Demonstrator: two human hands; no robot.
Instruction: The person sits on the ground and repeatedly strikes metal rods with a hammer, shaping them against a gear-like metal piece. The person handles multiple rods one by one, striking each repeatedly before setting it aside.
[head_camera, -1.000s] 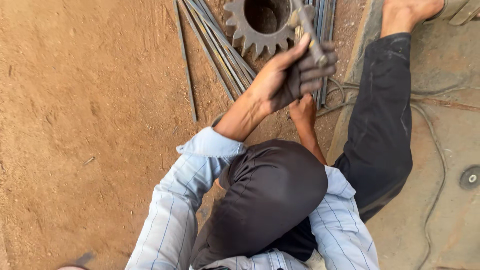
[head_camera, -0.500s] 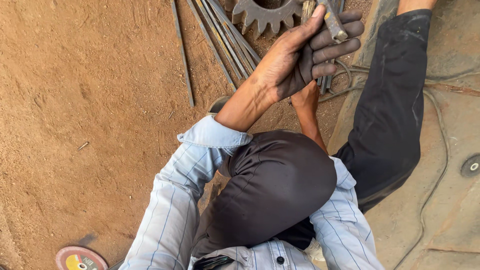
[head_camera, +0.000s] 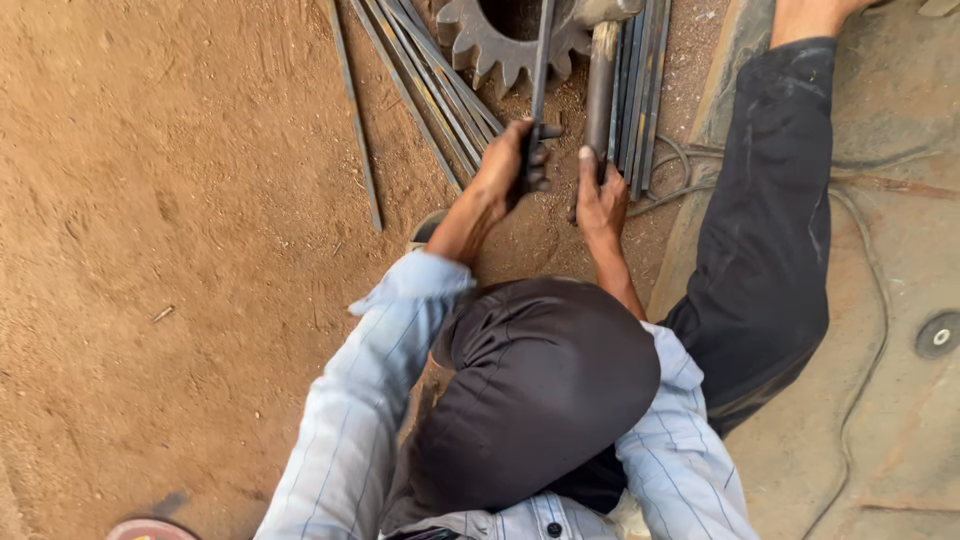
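While the person sits on the dirt floor, the left hand is clamped around a thin metal rod, its long axis running almost straight away from the body, up across the big toothed gear. The rod's far end is cut off at the top edge. The right hand has its grip wrapped on a thicker, rusty handle, also pointing away; its head is only partly in view. More loose rods lie just beside the gear. The fingertips are hard to make out.
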